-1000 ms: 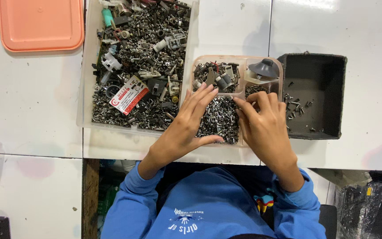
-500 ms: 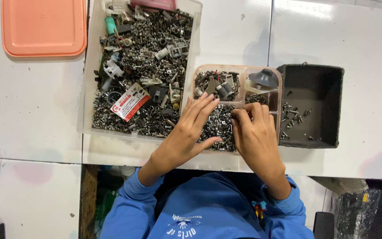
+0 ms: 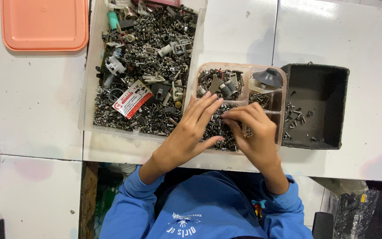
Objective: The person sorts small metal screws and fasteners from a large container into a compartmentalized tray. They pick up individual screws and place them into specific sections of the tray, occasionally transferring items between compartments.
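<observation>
From my remote view, the big clear tray (image 3: 91, 88) of mixed metal scrap sits at ten o'clock, the dark bin (image 3: 332, 110) at three. Since a second ago both hands have slid toward six o'clock in the divided tray (image 3: 284, 88), so picking goes on. My left hand (image 3: 191, 132) lies open, fingers spread on the screws (image 3: 217, 128). My right hand (image 3: 255, 130) curls fingertips together at nine o'clock; whether it pinches a screw, I cannot tell.
</observation>
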